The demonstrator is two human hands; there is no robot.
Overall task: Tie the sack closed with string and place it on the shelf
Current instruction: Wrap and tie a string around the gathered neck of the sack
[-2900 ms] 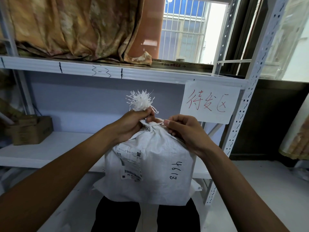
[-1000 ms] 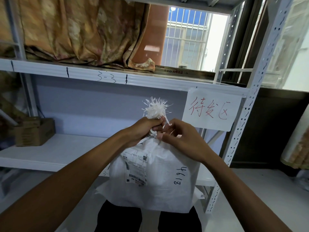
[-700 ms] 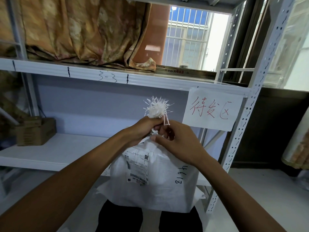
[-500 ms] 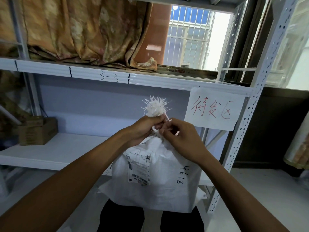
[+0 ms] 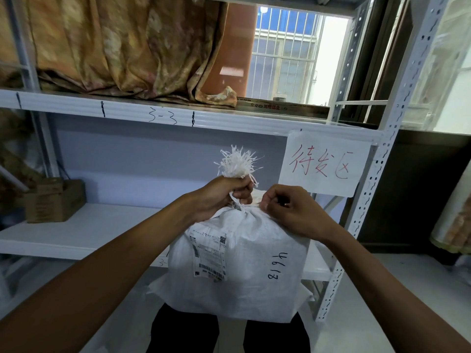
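1. The white woven sack (image 5: 237, 266) rests on the person's lap, directly below both hands, just in front of the shelf (image 5: 84, 233).
2. The left hand (image 5: 219, 197) is clenched in a fist around the gathered neck of the sack, and the frayed top (image 5: 238, 163) sticks up out of the fist.
3. The right hand (image 5: 288, 212), just beside the left, pinches the string (image 5: 251, 205) between thumb and finger where it runs across the neck; the two hands are nearly touching.
4. The tying seems under way; whether a knot is already formed cannot be told, since the fingers hide it.
5. The sack looks soft and full, with cloth that creases and bulges, so it will likely sag and shift when lifted.
6. Its weight cannot be read, but its bulk suggests using both hands.
7. The woven plastic may be slippery, so the bunched neck is the surest hold, with the other hand under the bottom.
8. The open shelf board lies beyond and to the left of the hands, with a cardboard box (image 5: 54, 201) far to the left.
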